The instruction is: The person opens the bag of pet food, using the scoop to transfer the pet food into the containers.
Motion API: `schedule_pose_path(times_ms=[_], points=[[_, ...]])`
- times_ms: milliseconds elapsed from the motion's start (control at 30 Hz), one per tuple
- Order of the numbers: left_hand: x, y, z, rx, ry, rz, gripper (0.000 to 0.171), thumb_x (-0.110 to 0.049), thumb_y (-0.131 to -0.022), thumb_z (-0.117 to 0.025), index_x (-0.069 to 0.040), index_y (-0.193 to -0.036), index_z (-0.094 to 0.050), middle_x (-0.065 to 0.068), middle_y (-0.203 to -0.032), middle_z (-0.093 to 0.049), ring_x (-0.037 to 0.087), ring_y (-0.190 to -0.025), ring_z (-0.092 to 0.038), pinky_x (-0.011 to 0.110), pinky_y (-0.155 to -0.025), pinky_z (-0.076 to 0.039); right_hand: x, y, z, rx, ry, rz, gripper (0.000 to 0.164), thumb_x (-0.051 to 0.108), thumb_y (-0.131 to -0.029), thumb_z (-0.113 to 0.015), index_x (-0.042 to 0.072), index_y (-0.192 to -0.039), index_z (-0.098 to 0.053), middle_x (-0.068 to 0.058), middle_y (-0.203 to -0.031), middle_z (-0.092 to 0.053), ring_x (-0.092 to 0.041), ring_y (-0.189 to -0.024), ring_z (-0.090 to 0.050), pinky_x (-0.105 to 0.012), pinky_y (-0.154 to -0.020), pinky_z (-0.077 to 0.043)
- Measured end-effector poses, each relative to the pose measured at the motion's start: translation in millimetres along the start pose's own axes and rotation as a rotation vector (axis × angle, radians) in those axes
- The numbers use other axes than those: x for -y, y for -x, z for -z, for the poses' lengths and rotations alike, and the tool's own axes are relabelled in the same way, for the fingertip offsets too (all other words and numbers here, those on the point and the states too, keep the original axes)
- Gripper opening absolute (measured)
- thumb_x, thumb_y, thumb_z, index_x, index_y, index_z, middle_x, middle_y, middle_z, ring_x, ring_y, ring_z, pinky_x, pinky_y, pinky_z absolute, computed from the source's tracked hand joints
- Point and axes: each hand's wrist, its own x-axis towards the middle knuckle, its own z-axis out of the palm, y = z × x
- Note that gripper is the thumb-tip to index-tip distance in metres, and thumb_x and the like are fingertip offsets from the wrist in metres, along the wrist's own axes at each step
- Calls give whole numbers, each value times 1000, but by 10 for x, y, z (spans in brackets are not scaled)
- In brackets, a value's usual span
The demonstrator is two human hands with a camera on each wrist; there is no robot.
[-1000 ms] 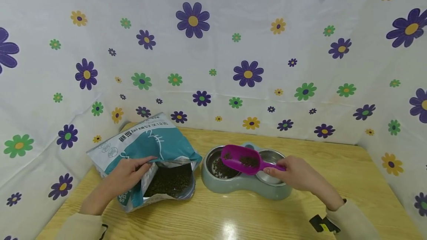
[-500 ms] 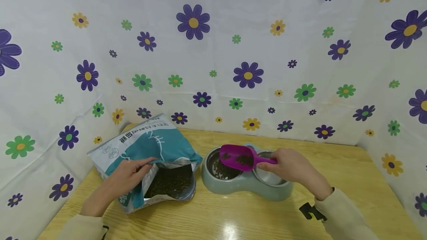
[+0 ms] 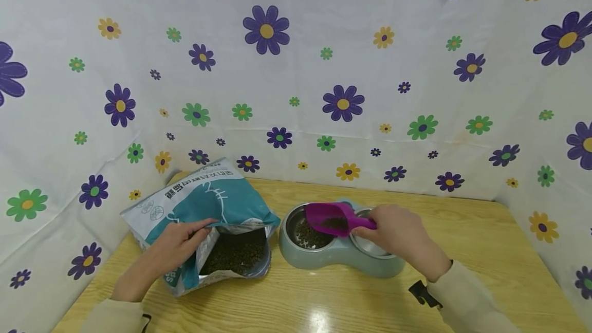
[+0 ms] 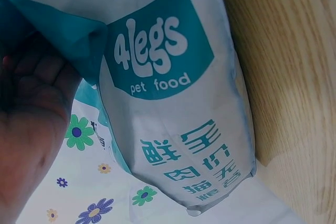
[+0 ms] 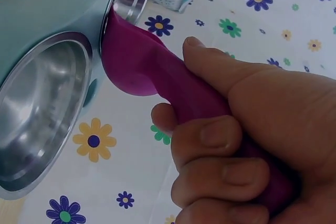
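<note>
My right hand (image 3: 399,231) grips the handle of a magenta scoop (image 3: 324,214), fingers curled round it in the right wrist view. The scoop is tilted over the left steel bowl of a pale blue-green double pet bowl (image 3: 319,260), with some kibble (image 3: 334,223) in its pan. Brown kibble (image 3: 306,236) lies on that bowl's bottom. The right-hand steel bowl (image 5: 39,111) looks bare inside. At the left, my left hand (image 3: 170,246) pinches the upper edge of the mouth of a teal-and-white pet food bag (image 3: 233,189). Dark kibble (image 3: 236,252) shows inside the bag.
The wooden table (image 3: 287,302) carries the bag and the double bowl side by side. A white cloth (image 3: 296,71) printed with flowers stands behind and along both sides. A black strap buckle (image 3: 424,293) hangs by my right sleeve.
My right hand has moved left with the scoop, farther over the left bowl, and tilted it. Less kibble shows in its pan. The left hand and bag stay put.
</note>
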Motion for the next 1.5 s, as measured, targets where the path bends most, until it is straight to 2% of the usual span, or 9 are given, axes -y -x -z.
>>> schedule_pose_path(times_ms=[267,400,667,800,967,1133,1500], points=[[7,-2,-1,3,-1,1,37,-20,-110,-47,-7,-140,-64,-16,-51,-27,-2,-42,-16,21,-42,-28,113,61,-81,-147,146,41,50,45,-89,-78,17,-62,-46,7,-56,-30,-9,-51,-30,-24,-47,-20],[4,-2,-6,2,1,6,37,-20,-110,-47,-7,-141,-64,-16,-51,-27,-2,-43,-16,21,-42,-28,146,100,-139,-233,233,66,55,48,-86,-80,17,-61,-42,7,-55,-27,-8,-49,-27,-23,-45,-18],[0,-18,-17,-2,-9,3,36,-20,-110,-48,-9,-139,-65,-16,-51,-26,-2,-43,-16,20,-43,-28,149,143,-205,-321,352,134,45,46,-84,-81,15,-68,-53,6,-54,-33,-9,-48,-32,-22,-44,-20],[-4,-24,-15,8,-10,22,37,-22,-110,-47,-10,-140,-64,-15,-51,-28,-1,-43,-17,21,-43,-28,117,160,-235,-396,400,178,44,47,-83,-82,14,-71,-56,7,-54,-32,-9,-48,-30,-22,-43,-20],[-2,-9,-18,11,-20,51,37,-23,-110,-47,-12,-141,-64,-14,-52,-28,-1,-43,-17,21,-44,-29,68,176,-275,-438,428,213,46,47,-83,-82,14,-71,-52,8,-55,-27,-8,-49,-22,-22,-45,-15],[7,-4,-26,-14,-37,41,36,-22,-110,-48,-12,-139,-66,-13,-52,-28,-1,-43,-18,21,-44,-29,34,191,-291,-442,402,208,49,48,-84,-81,16,-69,-46,9,-56,-24,-7,-51,-19,-22,-47,-12],[-29,-1,-28,-25,-41,42,36,-19,-109,-49,-8,-139,-65,-14,-52,-29,-1,-44,-19,21,-44,-30,-79,244,-304,-485,357,192,49,50,-85,-78,18,-71,-44,10,-56,-24,-6,-48,-21,-21,-45,-13]])
